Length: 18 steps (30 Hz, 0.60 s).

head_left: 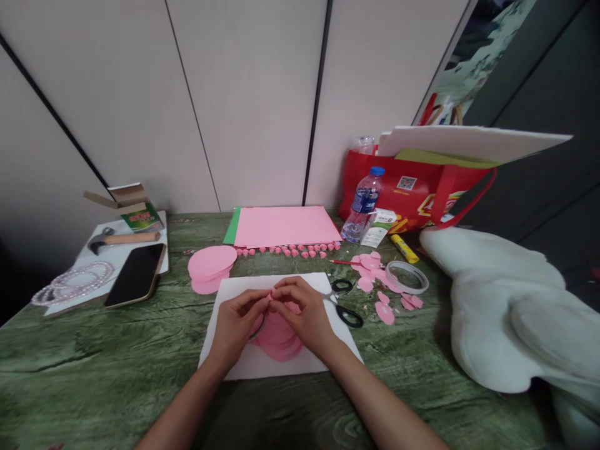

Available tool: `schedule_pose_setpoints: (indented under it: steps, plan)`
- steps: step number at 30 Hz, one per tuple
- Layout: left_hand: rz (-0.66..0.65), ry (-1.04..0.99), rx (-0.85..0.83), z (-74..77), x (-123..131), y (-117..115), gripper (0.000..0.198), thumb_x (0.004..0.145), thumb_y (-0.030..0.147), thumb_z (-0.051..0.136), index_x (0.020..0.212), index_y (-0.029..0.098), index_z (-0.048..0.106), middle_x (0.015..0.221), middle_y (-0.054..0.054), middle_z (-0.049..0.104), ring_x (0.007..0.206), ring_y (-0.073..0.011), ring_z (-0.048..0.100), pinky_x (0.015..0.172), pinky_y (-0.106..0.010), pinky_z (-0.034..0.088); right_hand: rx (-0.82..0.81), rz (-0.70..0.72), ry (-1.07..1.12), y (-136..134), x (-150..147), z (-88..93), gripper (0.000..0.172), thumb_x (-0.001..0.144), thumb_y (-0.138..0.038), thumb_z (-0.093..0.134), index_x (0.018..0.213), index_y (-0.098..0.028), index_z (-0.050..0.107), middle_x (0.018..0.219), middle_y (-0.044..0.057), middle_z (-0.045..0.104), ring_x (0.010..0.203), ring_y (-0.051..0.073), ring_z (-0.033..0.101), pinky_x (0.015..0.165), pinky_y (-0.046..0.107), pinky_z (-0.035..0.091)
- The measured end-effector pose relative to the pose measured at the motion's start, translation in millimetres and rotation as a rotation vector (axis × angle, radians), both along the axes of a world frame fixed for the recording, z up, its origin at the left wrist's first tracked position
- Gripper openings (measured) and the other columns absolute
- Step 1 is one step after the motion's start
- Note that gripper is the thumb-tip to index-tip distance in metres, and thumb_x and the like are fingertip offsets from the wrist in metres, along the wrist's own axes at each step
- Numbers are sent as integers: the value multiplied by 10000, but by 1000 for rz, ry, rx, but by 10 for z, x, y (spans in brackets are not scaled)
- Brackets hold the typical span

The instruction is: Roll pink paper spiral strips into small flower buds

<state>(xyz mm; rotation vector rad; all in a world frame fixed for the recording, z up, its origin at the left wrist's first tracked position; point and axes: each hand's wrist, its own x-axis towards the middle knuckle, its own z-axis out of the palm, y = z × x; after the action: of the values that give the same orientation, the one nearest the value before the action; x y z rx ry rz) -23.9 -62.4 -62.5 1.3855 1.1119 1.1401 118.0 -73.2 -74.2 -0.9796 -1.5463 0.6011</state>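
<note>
My left hand (pixel 234 322) and my right hand (pixel 307 315) meet over a white board (pixel 244 370), fingertips pinched together on a small piece of pink paper (pixel 270 298). Most of that piece is hidden by the fingers. Under my hands, a pile of round pink paper cutouts (pixel 281 350) lies on the board. A curved dark edge of something, perhaps a ring, shows beside my left fingers; I cannot make it out. Scissors with black handles (pixel 350 317) rest just right of my right hand, their blades partly hidden behind it.
Behind the board are small pink paper rolls (pixel 295 251), pink sheets (pixel 285 226) and pink ovals (pixel 212 262). To the right lie paper scraps (pixel 370 265), a tape roll (pixel 424 281), a glue stick (pixel 404 248) and a bottle (pixel 363 206). A phone (pixel 137 275) and hammer (pixel 131 238) are left.
</note>
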Motion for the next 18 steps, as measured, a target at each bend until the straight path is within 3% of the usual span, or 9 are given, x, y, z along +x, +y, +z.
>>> schedule_pose_setpoints:
  steps: [5,10,14,18]
  plan:
    - [-11,-8,-26,-15,13,-9,159,668,249,628,766,143,695,734,-44,704,664,-163,631,663,-261,506,102,-15,-120,5,29,-12,98,765,-166,553,787,-212,638,890,48,536,813,152,564,745,294,481]
    - [47,19,-3,-38,-11,26,257,674,269,617,895,145,656,825,-60,697,683,-175,644,668,-287,510,83,-91,-130,30,27,-43,91,775,-160,534,782,-208,612,845,47,551,801,159,556,709,293,488]
    - [175,217,212,-50,-85,84,222,733,272,548,901,156,635,876,-65,657,694,-162,621,654,-283,491,22,-162,-232,259,131,-24,90,786,-186,514,796,-197,603,905,63,543,768,154,555,610,259,493]
    - [338,439,499,-57,-137,95,187,789,238,479,867,159,628,817,-54,610,670,-151,570,627,-283,468,88,-229,-570,717,195,37,79,771,-189,534,792,-180,610,942,83,540,832,190,522,709,330,460]
